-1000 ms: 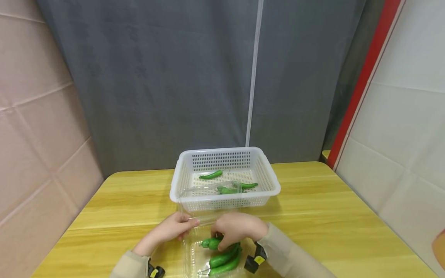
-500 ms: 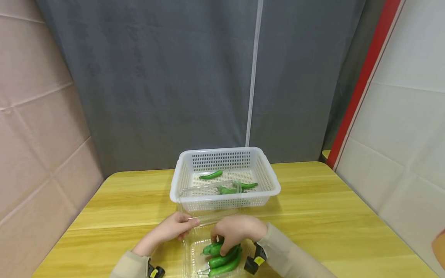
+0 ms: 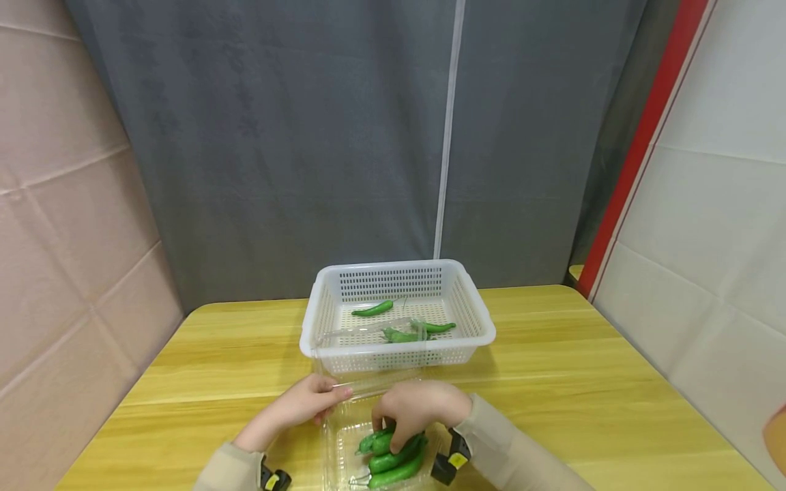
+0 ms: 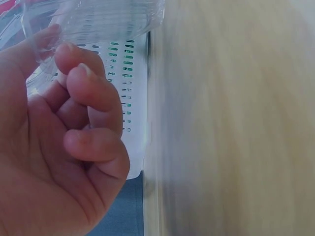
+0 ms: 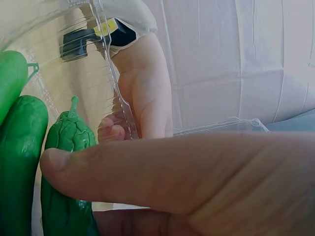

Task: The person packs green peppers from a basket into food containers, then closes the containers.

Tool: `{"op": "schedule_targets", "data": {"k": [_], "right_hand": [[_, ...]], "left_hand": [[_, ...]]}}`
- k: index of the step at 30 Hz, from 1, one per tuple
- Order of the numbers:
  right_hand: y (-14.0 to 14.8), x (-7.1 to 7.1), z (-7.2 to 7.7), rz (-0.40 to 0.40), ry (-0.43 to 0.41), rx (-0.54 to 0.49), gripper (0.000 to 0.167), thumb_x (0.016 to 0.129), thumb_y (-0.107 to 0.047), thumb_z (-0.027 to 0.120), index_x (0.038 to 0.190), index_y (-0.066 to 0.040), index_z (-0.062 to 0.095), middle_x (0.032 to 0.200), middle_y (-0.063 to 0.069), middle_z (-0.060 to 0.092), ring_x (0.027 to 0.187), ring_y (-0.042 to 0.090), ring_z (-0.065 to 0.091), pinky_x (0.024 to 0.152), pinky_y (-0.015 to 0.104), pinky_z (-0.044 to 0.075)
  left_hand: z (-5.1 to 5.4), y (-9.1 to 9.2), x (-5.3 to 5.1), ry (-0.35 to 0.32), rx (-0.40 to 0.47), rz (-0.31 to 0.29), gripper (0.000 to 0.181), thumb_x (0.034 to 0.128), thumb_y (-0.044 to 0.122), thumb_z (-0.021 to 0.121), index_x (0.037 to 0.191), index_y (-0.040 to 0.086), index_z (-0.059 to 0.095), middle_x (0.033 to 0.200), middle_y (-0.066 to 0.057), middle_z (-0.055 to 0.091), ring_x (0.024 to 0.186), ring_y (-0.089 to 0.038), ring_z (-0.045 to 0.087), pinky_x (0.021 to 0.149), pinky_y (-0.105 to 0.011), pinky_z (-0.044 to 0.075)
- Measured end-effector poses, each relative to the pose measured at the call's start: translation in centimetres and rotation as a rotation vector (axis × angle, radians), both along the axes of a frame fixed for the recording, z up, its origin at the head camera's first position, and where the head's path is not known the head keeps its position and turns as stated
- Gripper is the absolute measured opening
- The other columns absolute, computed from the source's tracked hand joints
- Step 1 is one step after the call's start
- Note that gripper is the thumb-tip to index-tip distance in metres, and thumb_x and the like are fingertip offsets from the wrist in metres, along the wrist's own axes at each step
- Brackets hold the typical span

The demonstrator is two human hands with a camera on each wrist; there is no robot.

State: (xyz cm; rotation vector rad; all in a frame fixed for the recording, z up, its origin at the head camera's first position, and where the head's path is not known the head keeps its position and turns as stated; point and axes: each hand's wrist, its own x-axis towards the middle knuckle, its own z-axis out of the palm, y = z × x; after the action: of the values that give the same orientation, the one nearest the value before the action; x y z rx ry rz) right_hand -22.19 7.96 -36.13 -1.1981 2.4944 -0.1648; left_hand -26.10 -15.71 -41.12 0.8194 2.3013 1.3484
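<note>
A clear plastic clamshell box (image 3: 345,450) lies open on the table, its raised lid (image 3: 368,375) leaning over the basket's front edge. My left hand (image 3: 310,401) pinches the box near the hinge at its left side, between thumb and forefinger; the other fingers (image 4: 101,146) curl loosely. Inside the box, my right hand (image 3: 417,407) grips a green pepper (image 5: 66,216), thumb along its near side. Part of that pepper is hidden under the hand. Two more green peppers, a middle one (image 3: 387,463) and a nearer one (image 3: 402,473), lie beside it.
Behind the box stands a white slotted basket (image 3: 479,307) with a green pepper (image 3: 374,309) toward its back and more peppers (image 3: 402,337) near its front. A grey curtain (image 3: 295,150) hangs beyond the wooden table (image 3: 552,382).
The pepper in my right hand has shifted slightly toward me, against the other peppers in the box. The left hand and basket stay where they were.
</note>
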Motion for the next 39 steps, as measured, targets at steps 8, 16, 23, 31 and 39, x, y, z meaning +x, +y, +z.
{"op": "schedule_targets", "data": {"k": [8, 16, 23, 31, 39], "right_hand": [[-0.08, 0.02, -0.11, 0.002, -0.017, 0.013, 0.023, 0.076, -0.019, 0.08, 0.095, -0.02, 0.07, 0.075, -0.017, 0.056, 0.066, -0.002, 0.052, 0.058, 0.014, 0.043], [-0.05, -0.13, -0.16, 0.007, -0.036, 0.004, 0.022, 0.076, -0.018, 0.079, 0.096, -0.019, 0.07, 0.076, -0.017, 0.056, 0.066, -0.002, 0.052, 0.059, 0.014, 0.043], [-0.02, -0.31, -0.2, 0.023, -0.044, -0.002, 0.025, 0.075, -0.018, 0.079, 0.099, -0.018, 0.071, 0.079, -0.017, 0.058, 0.07, -0.003, 0.053, 0.062, 0.012, 0.043], [0.07, -0.32, -0.07, 0.016, -0.044, -0.005, 0.027, 0.075, -0.017, 0.079, 0.101, -0.017, 0.071, 0.08, -0.016, 0.059, 0.07, -0.003, 0.053, 0.062, 0.013, 0.043], [0.23, -0.34, 0.15, 0.016, -0.048, -0.012, 0.029, 0.076, -0.017, 0.078, 0.104, -0.015, 0.071, 0.085, -0.015, 0.062, 0.073, -0.004, 0.054, 0.064, 0.012, 0.043]], "left_hand": [[0.07, -0.02, -0.04, 0.012, -0.031, 0.0, 0.041, 0.0987, 0.033, 0.057, 0.066, 0.008, 0.05, 0.052, 0.005, 0.045, 0.045, -0.009, 0.042, 0.045, -0.02, 0.035], [0.1, 0.02, -0.15, 0.015, -0.04, -0.003, 0.047, 0.0988, 0.035, 0.056, 0.068, 0.0, 0.051, 0.052, 0.005, 0.044, 0.045, -0.01, 0.041, 0.045, -0.02, 0.034], [0.11, 0.01, -0.01, 0.004, -0.027, -0.001, 0.046, 0.0986, 0.033, 0.057, 0.068, -0.001, 0.051, 0.052, 0.005, 0.044, 0.045, -0.01, 0.041, 0.045, -0.02, 0.034], [0.39, 0.0, 0.09, -0.002, -0.015, -0.005, 0.043, 0.0987, 0.031, 0.058, 0.068, 0.0, 0.051, 0.053, 0.003, 0.044, 0.045, -0.011, 0.041, 0.045, -0.02, 0.034], [0.19, -0.08, 0.05, -0.01, 0.004, -0.016, 0.043, 0.0993, 0.027, 0.057, 0.068, -0.003, 0.05, 0.053, 0.001, 0.044, 0.045, -0.012, 0.041, 0.045, -0.021, 0.036]]}}
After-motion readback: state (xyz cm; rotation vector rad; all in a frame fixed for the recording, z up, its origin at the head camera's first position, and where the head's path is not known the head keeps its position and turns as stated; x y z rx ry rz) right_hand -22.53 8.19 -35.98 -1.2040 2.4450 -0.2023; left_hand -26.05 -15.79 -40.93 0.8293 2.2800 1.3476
